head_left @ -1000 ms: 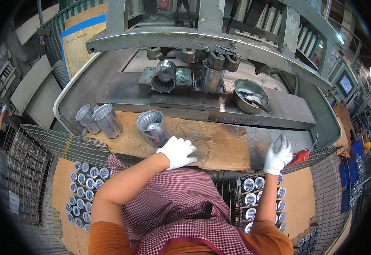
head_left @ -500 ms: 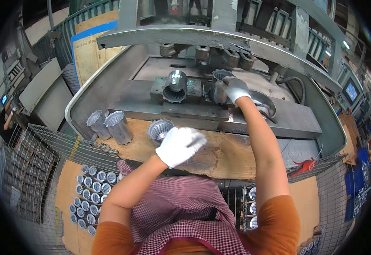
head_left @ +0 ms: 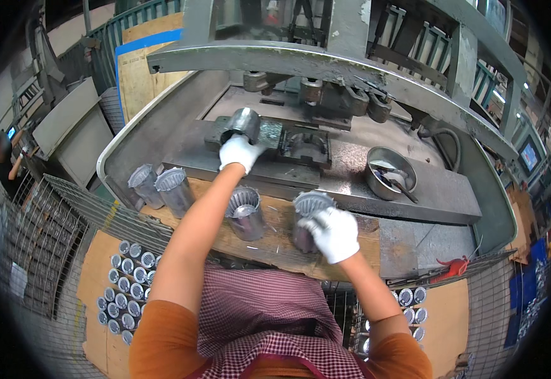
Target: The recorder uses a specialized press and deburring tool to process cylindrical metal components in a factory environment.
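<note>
My left hand point(head_left: 240, 153), white-gloved, reaches to the near mouth of a shiny metal cylinder point(head_left: 245, 120) lying in the machine's clamp block point(head_left: 269, 134). Its fingers close on the rim, partly hidden by the glove. On the wooden board, my right hand point(head_left: 333, 235), also gloved, grips the right side of an upright grey metal housing point(head_left: 304, 221) with a toothed rim. A similar housing point(head_left: 245, 215) stands to its left. The right-hand seat point(head_left: 308, 147) of the clamp holds no part.
Two more housings point(head_left: 175, 189) stand at the board's left end. A metal bowl point(head_left: 390, 174) with a handled tool sits on the machine bed. Overhead hangs a grey machine beam point(head_left: 326, 60). Wire baskets hold rows of parts point(head_left: 127, 284). Another person point(head_left: 7, 164) stands far left.
My right hand has brought a housing from the clamp's right seat down to the board. My left hand has gone from the board's middle housing forward to the cylinder in the clamp.
</note>
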{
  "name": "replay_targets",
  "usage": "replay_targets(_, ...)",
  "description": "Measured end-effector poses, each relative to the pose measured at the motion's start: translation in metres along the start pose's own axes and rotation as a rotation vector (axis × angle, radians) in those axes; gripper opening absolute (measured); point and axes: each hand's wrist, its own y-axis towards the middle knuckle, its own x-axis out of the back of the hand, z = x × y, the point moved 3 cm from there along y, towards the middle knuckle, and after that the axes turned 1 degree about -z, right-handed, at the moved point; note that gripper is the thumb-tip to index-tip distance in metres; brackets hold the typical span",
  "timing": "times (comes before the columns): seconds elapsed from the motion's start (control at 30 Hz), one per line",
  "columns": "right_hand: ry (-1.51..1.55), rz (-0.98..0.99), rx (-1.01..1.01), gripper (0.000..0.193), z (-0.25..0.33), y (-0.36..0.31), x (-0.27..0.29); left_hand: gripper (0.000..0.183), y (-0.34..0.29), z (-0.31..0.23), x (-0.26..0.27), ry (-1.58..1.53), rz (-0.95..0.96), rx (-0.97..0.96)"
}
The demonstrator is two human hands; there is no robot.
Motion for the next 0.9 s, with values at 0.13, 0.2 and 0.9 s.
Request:
replay_targets(0.13, 0.05, 0.08, -0.012, 0.028, 0.015, -0.019, 0.008, 0.042, 0.008, 0.026, 0.002, -0.191, -0.347, -0.058)
replay_targets(0.2, 0.157, 0.006, -0.108, 0.034, 0.004, -0.011, 0.026, 0.034, -0.001, 0.021, 0.013, -0.266, -0.436, -0.23)
replay_targets(0.9, -0.143, 0.266, -0.392, 0.04, -0.085, 0.123, -0.086, 0.038, -0.051, -0.065, 0.057, 0.208, -0.034, -0.609)
